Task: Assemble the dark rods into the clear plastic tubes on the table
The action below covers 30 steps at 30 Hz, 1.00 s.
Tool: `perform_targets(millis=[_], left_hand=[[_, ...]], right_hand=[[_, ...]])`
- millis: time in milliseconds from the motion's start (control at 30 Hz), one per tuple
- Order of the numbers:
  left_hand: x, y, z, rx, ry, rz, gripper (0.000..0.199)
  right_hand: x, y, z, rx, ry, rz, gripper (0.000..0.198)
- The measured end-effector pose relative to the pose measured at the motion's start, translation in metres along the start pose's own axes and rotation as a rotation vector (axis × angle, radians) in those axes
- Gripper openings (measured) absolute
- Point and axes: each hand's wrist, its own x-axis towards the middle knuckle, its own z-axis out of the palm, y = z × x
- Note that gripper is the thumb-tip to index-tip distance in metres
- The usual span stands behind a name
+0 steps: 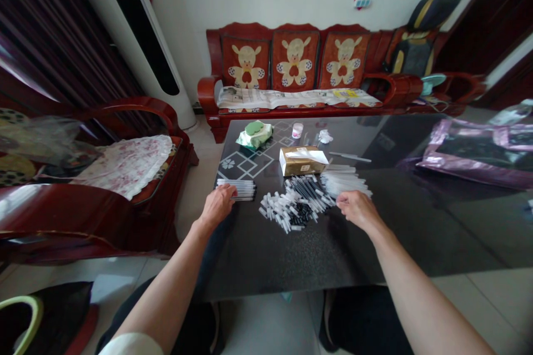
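The left hand (219,203) is at the pens (244,188), near the table's (270,266) left edge. The right hand (357,208) is by the tubes (343,178), fingertips close together. I can't tell if either grips anything. Caps (280,206) lie between. Table top stretches from caps to near edge.

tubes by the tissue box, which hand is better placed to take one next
Probably the right hand: it is at the near edge of the tubes, while the left hand is at the pens, beyond the caps.
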Motion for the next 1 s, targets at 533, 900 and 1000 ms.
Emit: perform_targets(millis=[533,900,1000], left_hand=[[0.004,0.005,0.002,-0.010,-0.014,0.012,0.012],[-0.002,0.023,-0.002,-0.143,0.095,-0.018,0.011],[-0.002,0.026,-0.001,-0.193,0.149,-0.031,0.012]], right_hand=[[0.001,-0.012,0.006,-0.235,-0.068,0.006,0.015],[0.001,-0.019,0.015,-0.310,-0.108,0.030,0.015],[0.002,-0.019,0.013,-0.309,-0.094,0.025,0.017]])
